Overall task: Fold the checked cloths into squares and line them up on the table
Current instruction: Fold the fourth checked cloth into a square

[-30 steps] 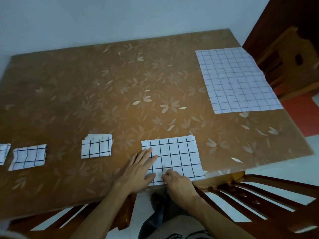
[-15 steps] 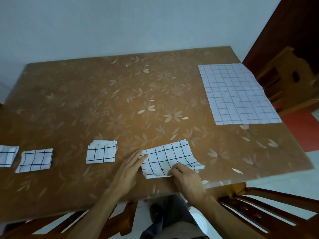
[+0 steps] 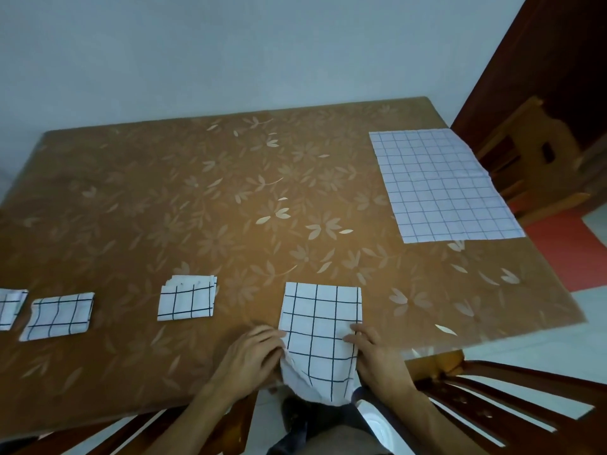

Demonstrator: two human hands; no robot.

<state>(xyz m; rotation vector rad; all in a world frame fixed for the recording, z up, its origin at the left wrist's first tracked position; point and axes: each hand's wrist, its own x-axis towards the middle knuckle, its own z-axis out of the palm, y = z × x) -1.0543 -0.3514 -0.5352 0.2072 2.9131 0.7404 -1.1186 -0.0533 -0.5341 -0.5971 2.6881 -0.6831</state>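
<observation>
A white cloth with black checks [image 3: 320, 326] lies at the table's near edge, folded into a tall strip whose lower end hangs over the edge. My left hand [image 3: 251, 356] pinches its left edge and my right hand [image 3: 374, 354] pinches its right edge. To the left, three folded checked squares sit in a row: one [image 3: 187, 298], one [image 3: 59, 315], and one cut off by the frame [image 3: 10, 307]. A large unfolded checked cloth [image 3: 440, 185] lies flat at the far right of the table.
The brown table [image 3: 230, 198] has a leaf-patterned cover and stands against a pale wall. Wooden chairs stand at the near edge [image 3: 492, 399] and beyond the right end [image 3: 538, 159]. A dark door is at the upper right.
The cloth at the near edge went from a wide rectangle to a narrower upright strip; both hands shifted from its lower left part to its two side edges. The camera view tilted up.
</observation>
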